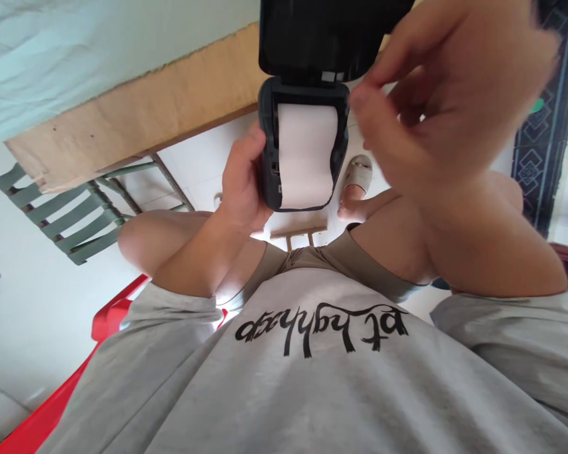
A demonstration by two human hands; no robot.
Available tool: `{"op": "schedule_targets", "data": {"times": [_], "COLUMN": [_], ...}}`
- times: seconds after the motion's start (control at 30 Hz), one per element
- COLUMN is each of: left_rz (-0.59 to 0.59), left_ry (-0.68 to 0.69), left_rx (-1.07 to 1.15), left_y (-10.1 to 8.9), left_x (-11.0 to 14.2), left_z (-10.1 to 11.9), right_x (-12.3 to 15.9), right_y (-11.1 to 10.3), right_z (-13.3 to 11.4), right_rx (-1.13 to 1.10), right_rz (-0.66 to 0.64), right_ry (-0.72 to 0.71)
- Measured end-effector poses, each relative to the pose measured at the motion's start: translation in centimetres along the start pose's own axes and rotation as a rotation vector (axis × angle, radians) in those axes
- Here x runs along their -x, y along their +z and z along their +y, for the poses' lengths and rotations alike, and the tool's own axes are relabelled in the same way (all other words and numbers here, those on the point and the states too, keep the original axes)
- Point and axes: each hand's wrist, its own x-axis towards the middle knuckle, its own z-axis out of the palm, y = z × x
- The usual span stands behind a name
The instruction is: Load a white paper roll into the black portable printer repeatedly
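My left hand (241,183) grips the side of a small black receipt printer (269,132) held over my lap. Its lid (326,38) is flipped open upward. A white paper roll (307,154) fills the open compartment. My right hand (435,101) hovers close to the camera at the printer's right side, fingers curled with thumb and forefinger near each other at the lid hinge; I cannot make out anything in them. The hand is slightly blurred.
I sit on a red plastic chair (108,315), wearing a grey printed shirt and khaki shorts. A wooden table edge (137,120) and a green slatted chair (61,208) stand to the left. My sandalled foot (357,180) rests on the white tiled floor.
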Motion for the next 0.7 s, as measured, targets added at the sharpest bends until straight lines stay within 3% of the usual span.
{"op": "schedule_targets", "data": {"times": [0.03, 0.1, 0.17, 0.27, 0.37, 0.53, 0.7], "left_rz": [-0.024, -0.073, -0.085, -0.001, 0.058, 0.077, 0.09], "left_ry": [-0.004, -0.006, -0.012, 0.008, 0.039, 0.062, 0.026], "left_rx": [-0.017, -0.024, -0.015, -0.037, -0.042, -0.047, -0.103], "left_y": [0.0, 0.1, 0.5, 1.4, 1.7, 1.0, 0.7], "left_x": [0.0, 0.1, 0.2, 0.5, 0.7, 0.6, 0.6], "left_z": [0.1, 0.2, 0.4, 0.6, 0.8, 1.2, 2.1], "right_x": [0.0, -0.2, -0.5, -0.9, -0.9, -1.1, -2.0], "right_y": [0.3, 1.0, 1.7, 2.1, 1.9, 2.0, 2.5], "right_z": [-0.1, -0.2, -0.3, -0.8, -1.8, -2.7, -4.0], "right_rx": [0.201, 0.429, 0.441, 0.435, 0.617, 0.677, 0.745], "right_rz": [0.013, -0.064, -0.128, -0.179, -0.237, -0.295, -0.351], "right_ry": [-0.111, -0.171, -0.118, -0.051, 0.019, -0.063, -0.041]}}
